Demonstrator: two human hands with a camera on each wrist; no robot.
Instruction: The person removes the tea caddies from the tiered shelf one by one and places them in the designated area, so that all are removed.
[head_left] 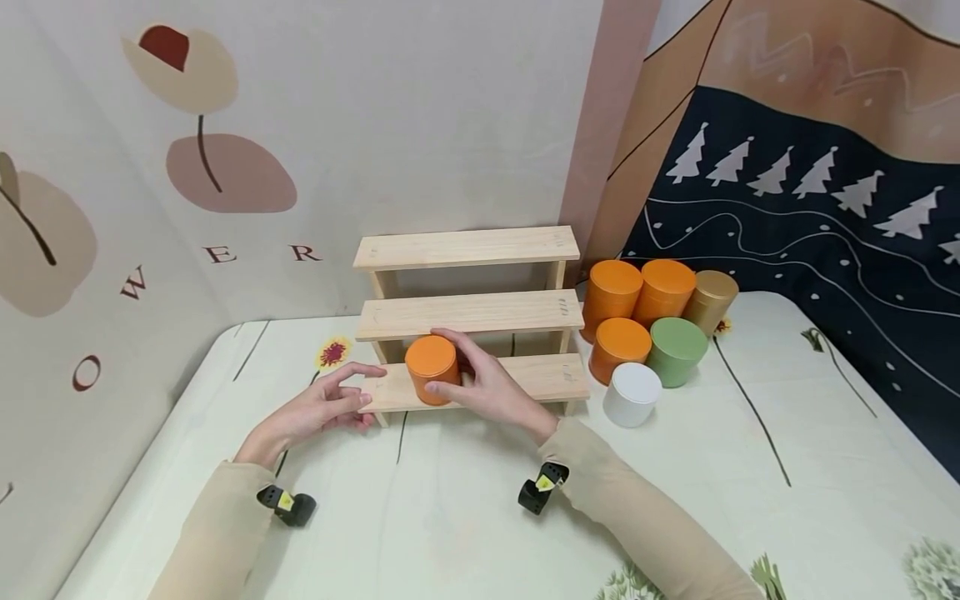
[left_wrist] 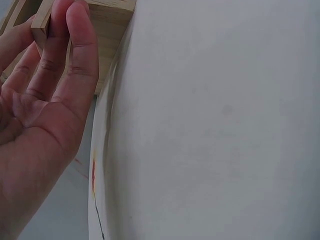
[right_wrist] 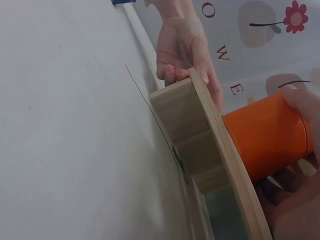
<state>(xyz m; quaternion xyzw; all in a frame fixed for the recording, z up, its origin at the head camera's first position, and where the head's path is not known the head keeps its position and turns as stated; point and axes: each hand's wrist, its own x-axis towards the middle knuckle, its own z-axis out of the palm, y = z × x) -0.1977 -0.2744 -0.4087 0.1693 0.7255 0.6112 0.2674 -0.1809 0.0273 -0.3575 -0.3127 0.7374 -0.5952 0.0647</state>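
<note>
Setting: A wooden three-step shelf (head_left: 468, 317) is seen standing on a table (head_left: 465, 508) covered with a pale flower-print cloth, against a cloth-hung wall.

Orange tin: A round orange tin (head_left: 432, 368) is set upright on the lowest step, towards its left half, with the lid on top and the long axis vertical.

Right hand: The right hand (head_left: 491, 385) is wrapped around the tin from the right and behind; the fingers are curled over its far side and the thumb is laid near its front. In the right wrist view the tin (right_wrist: 267, 137) is shown pressed against the palm, standing on the plank.

Left hand: The left hand (head_left: 330, 407) is placed at the left end of the lowest step, whose end is pinched between thumb and fingers. In the left wrist view the fingers (left_wrist: 65, 60) are seen folded over the edge of the plank (left_wrist: 107, 20).

Key relation: The tin is found just right of the left hand and apart from it, and directly inside the right hand's grip, so the right hand is the nearer one.

Other tins: Six more tins (head_left: 652, 329) are grouped on the table just right of the shelf: three orange, one gold, one green and one white.

Upper steps: Nothing is seen on the two higher steps.
</note>
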